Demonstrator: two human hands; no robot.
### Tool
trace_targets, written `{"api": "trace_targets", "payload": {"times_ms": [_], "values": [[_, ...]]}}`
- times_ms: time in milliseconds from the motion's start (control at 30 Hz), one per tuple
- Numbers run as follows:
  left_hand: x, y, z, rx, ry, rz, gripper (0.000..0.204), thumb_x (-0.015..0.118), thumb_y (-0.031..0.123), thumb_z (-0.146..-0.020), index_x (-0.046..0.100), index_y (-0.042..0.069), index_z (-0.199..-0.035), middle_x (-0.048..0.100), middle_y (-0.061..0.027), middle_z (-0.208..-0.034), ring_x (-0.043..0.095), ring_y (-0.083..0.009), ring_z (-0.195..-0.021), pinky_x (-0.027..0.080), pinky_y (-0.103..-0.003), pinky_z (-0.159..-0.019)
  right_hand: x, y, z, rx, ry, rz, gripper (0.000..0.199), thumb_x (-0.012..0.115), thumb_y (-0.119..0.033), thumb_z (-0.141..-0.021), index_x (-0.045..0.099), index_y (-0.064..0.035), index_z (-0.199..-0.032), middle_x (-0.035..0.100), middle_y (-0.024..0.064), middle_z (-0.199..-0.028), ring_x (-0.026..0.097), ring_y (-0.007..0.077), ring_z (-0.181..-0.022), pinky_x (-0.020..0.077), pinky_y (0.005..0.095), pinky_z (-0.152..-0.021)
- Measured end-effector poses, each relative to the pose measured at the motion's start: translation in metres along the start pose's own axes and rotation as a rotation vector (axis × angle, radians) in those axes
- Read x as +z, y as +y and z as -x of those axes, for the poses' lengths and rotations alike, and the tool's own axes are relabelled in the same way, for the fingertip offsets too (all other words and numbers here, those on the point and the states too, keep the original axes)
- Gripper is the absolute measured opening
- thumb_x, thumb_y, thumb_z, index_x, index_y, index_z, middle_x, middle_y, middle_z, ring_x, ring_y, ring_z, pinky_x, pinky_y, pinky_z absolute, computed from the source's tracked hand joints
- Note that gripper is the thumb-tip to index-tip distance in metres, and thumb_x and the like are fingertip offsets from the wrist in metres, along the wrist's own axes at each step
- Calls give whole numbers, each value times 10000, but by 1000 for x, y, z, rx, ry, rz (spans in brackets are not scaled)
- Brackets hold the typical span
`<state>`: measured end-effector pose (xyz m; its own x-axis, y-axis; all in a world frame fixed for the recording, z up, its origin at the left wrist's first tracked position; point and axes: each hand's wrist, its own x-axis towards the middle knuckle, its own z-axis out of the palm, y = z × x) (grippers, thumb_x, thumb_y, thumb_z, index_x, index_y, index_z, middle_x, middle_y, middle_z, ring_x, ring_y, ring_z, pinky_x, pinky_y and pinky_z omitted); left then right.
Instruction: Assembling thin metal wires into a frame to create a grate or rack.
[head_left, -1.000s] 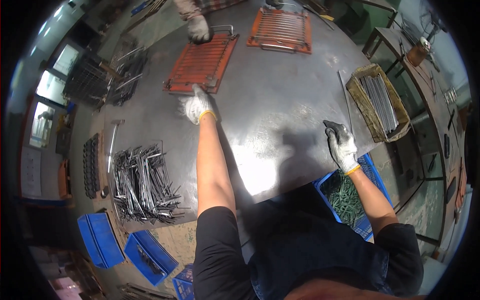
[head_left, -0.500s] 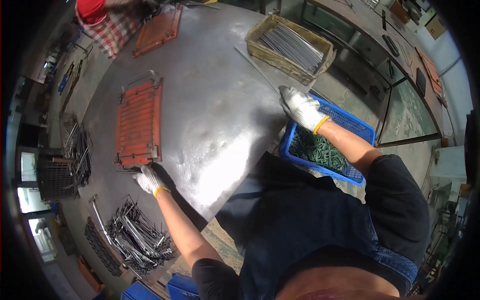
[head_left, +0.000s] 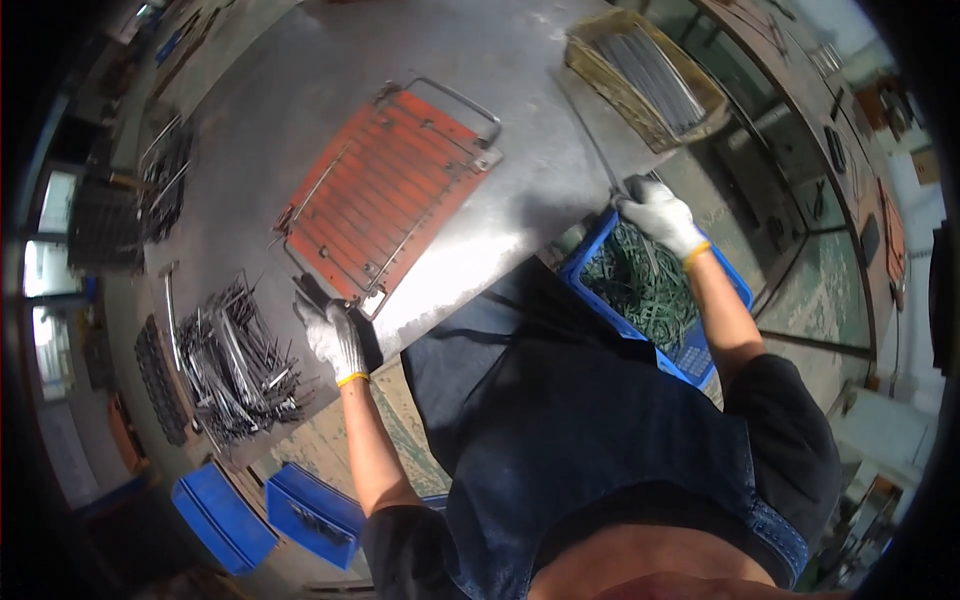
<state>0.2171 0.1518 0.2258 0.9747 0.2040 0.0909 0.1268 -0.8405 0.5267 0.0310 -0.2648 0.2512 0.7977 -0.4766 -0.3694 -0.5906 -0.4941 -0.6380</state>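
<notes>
My right hand [head_left: 660, 215], in a white knitted glove with dark fingertips, grips one end of a thin metal rod [head_left: 588, 130] above the table's near edge. The rod points away toward the far side. A red plate fixture [head_left: 390, 195] with parallel metal bars and a wire loop at its far end lies turned at an angle on the metal table. Beside its near left corner is my left hand [head_left: 332, 335], gloved alike, fingers stretched out and apart; the shadow there hides whether they touch the fixture. Under my right hand stands a blue basket [head_left: 745, 290] holding green strips [head_left: 635, 275].
A yellowish bin [head_left: 610, 85] of straight metal rods stands at the far right edge of the table [head_left: 470, 50]. Many thin dark rods [head_left: 235, 365] lie heaped at the left. Blue crates [head_left: 315, 515] sit on the floor, lower left.
The red fixture has swung clockwise and come rightward over the table, my left hand staying by its near corner. The view has shifted; my right hand still holds the rod. The person beyond is out of sight.
</notes>
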Motion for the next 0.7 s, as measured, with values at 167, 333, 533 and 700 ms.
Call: {"api": "trace_targets", "payload": {"times_ms": [167, 333, 533, 700], "values": [[-6, -2, 9, 15, -132, -73, 644, 486, 93, -710, 349, 110, -1339, 562, -247, -1102, 602, -377, -904, 467, -434, -785, -30, -15, 14, -224, -202, -858, 429, 579, -221, -829, 487, 81, -1120, 610, 112, -973, 542, 101, -781, 454, 211, -676], [-24, -9, 13, 326, -50, -258, 616, 482, 102, -747, 338, 71, -1345, 520, -218, -1161, 598, -334, -917, 490, -383, -795, -34, -95, 5, -453, -169, -956, 386, 528, -231, -873, 511, 43, -1144, 593, 69, -834, 517, 70, -621, 451, 190, -560], [-25, 121, 36, 736, -217, 19, 401, 490, 251, -865, 489, 80, -1228, 593, -159, -1059, 547, -312, -1000, 420, -398, -892, -40, -158, -40, -631, 6, -750, 383, 485, -308, -910, 554, -16, -1148, 605, 20, -716, 446, 37, -496, 373, 177, -459], [41, 195, 44, 1196, -166, 73, 267, 507, 202, -843, 570, 94, -1078, 586, -116, -1012, 522, -312, -999, 409, -401, -905, -12, -206, -74, -731, 170, -658, 325, 482, -317, -900, 602, -79, -1084, 642, 50, -728, 500, 51, -500, 413, 207, -467]]}}
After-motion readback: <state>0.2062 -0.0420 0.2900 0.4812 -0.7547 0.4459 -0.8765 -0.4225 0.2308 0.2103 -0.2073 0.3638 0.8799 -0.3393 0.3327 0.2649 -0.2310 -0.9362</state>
